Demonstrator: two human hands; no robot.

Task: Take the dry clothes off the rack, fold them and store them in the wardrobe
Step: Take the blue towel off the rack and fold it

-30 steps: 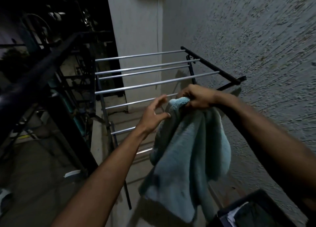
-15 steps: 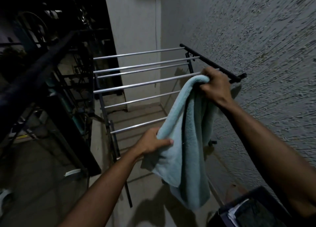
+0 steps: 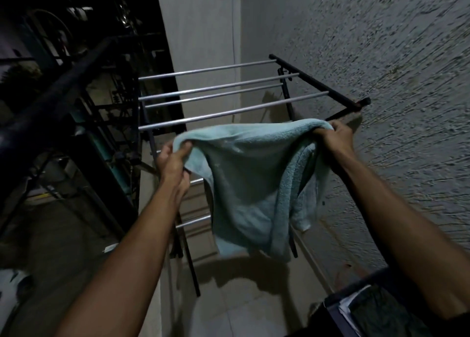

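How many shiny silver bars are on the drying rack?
7 in view. Four full bars run across the rack's top. Three short stubs show lower left, beside the light blue towel, which may hide more.

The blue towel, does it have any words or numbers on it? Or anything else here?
None: no words or numbers can be read.
The towel held by the left hand and right hand is plain.
The rack and wall bear no signs.

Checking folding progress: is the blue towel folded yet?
Not folded: the towel hangs loose, stretched between left hand and right hand.
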